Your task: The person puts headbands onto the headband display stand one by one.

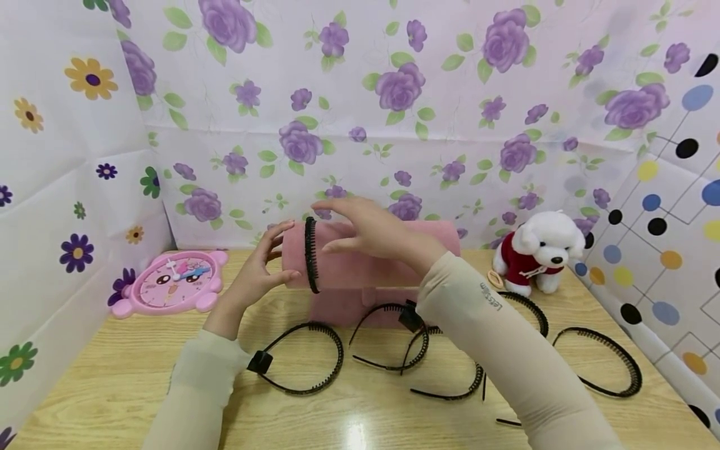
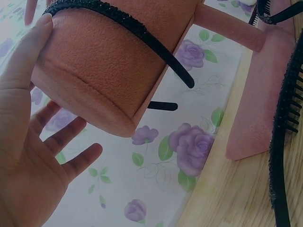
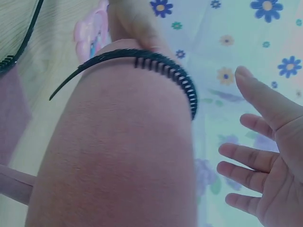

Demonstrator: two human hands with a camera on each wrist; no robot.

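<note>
Nearest, the light sleeves are reaching in over the wooden table, where several loose black hairbands are lying: one with a black tag in front of the left hand, others spreading to the right, partly hidden by the right forearm. Just beyond them a pink stand foot is resting on the table, holding up a horizontal pink roll. Around the left part of this roll the worked hairband is sitting, straddling it from above, with both ends poking out past the roll's underside in the left wrist view. The left hand is spanning the roll's left end widely, its thumb touching there beside the band, its lower fingers spreading free. The right hand is hovering by the upper side of the roll, fingers apart and holding nothing. The step in hand appears to be settling this band on the roll; the next move probably calls for checking that it is sitting straight before both hands let it be. Farther back, a pink clock is lying at the left and a white toy dog is sitting at the right, while flowered cloth is hanging behind everything.
</note>
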